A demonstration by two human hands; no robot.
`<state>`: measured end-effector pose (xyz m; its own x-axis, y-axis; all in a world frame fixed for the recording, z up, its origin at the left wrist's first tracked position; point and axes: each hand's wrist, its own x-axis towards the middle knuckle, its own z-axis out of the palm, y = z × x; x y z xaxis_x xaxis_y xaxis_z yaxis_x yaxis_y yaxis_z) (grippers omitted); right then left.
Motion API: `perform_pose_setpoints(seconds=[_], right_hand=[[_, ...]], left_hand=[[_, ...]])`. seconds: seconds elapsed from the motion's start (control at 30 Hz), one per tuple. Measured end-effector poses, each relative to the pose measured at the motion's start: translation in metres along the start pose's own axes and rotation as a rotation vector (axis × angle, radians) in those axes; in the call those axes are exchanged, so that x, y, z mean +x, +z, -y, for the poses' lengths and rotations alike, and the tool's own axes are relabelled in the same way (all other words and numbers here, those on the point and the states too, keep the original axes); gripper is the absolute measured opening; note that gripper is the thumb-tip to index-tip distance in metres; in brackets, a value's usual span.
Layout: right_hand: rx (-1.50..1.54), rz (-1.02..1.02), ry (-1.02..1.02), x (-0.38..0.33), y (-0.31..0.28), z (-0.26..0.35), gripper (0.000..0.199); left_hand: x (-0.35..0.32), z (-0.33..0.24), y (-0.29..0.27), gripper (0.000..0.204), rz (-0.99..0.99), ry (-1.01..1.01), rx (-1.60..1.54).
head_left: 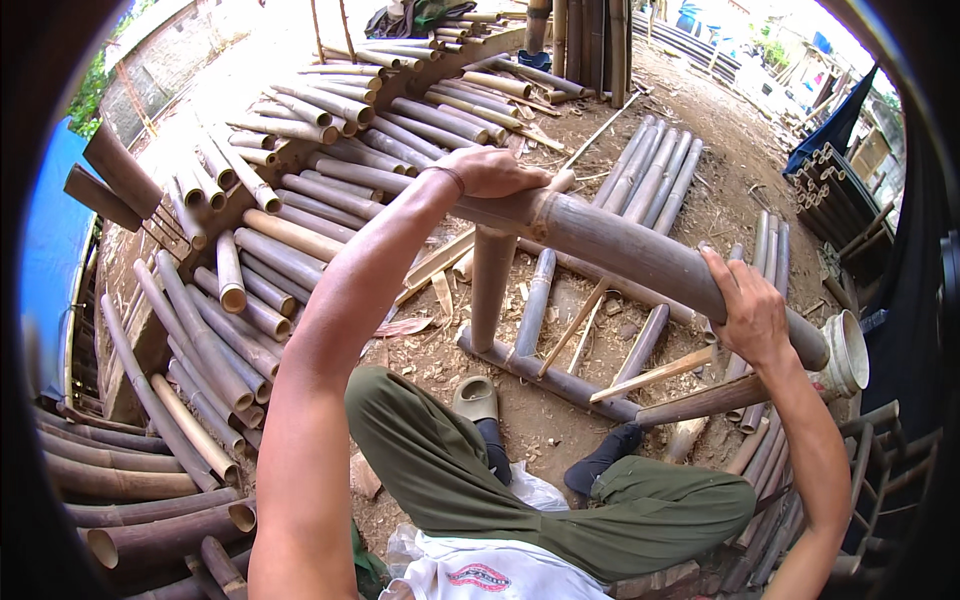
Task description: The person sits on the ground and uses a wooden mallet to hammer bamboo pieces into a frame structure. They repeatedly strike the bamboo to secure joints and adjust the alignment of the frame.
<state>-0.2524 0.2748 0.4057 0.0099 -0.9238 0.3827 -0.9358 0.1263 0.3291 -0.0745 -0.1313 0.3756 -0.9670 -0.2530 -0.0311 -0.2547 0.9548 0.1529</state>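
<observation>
While both hands clamp the thick bamboo pole (640, 255), left hand (490, 172) at eleven o'clock, right hand (752, 315) at four, keeping it level looks wisest.

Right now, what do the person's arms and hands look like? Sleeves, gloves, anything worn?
Both forearms are bare to the elbow and beyond, with no sleeves in view. The left hand has no glove; a thin dark band circles its wrist. The right hand is also ungloved, with no band, watch or ring visible. No markings show on either arm.
</observation>
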Motion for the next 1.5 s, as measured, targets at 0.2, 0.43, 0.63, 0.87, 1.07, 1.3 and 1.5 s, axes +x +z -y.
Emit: perform_pose_setpoints(seconds=[0.2, 0.43, 0.63, 0.87, 1.07, 1.3, 1.5], right_hand=[[0.045, -0.011, 0.012, -0.02, 0.042, -0.004, 0.101], [-0.088, -0.107, -0.035, -0.026, 0.048, -0.008, 0.094], [-0.026, -0.044, -0.068, -0.007, 0.019, -0.011, 0.082], [-0.046, -0.052, -0.07, -0.019, 0.038, -0.01, 0.086], [0.024, -0.021, -0.071, -0.017, 0.048, -0.005, 0.089], [-0.097, -0.101, -0.144, -0.02, 0.049, -0.012, 0.07], [-0.013, -0.005, -0.099, -0.015, 0.04, -0.011, 0.076]], left_hand=[[-0.011, -0.04, -0.014, 0.038, -0.069, 0.025, 0.18], [-0.042, -0.066, -0.008, 0.054, -0.34, -0.247, -0.084], [-0.032, -0.045, -0.014, 0.064, -0.236, -0.258, -0.165], [0.005, -0.052, -0.074, 0.076, -0.27, -0.206, -0.072], [-0.001, -0.064, -0.033, 0.094, -0.196, -0.343, -0.131], [-0.03, -0.064, 0.009, 0.075, -0.356, -0.324, 0.026], [-0.023, -0.054, -0.005, 0.092, -0.098, -0.252, -0.215]])
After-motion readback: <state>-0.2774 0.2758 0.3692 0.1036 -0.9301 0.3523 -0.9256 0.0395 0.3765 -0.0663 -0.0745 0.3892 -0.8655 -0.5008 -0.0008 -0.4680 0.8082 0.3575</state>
